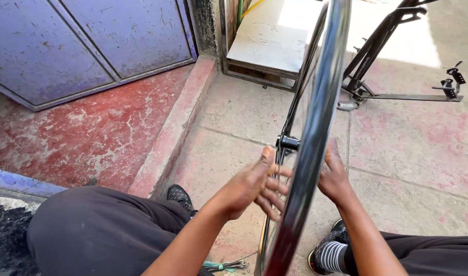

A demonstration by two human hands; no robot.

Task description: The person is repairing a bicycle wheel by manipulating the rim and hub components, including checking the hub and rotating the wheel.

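Both hands flank an upright wheel rim [316, 128]; black metal stand [377, 51] beyond.

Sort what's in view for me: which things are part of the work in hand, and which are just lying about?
In hand:
- bicycle wheel rim, upright between both knees
- hub and spokes
- left hand and right hand, either side of the rim

Lying about:
- black metal stand
- loose spokes bundle
- blue metal door

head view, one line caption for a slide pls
Seated person's left hand and right hand flank an upright chrome bicycle wheel rim.
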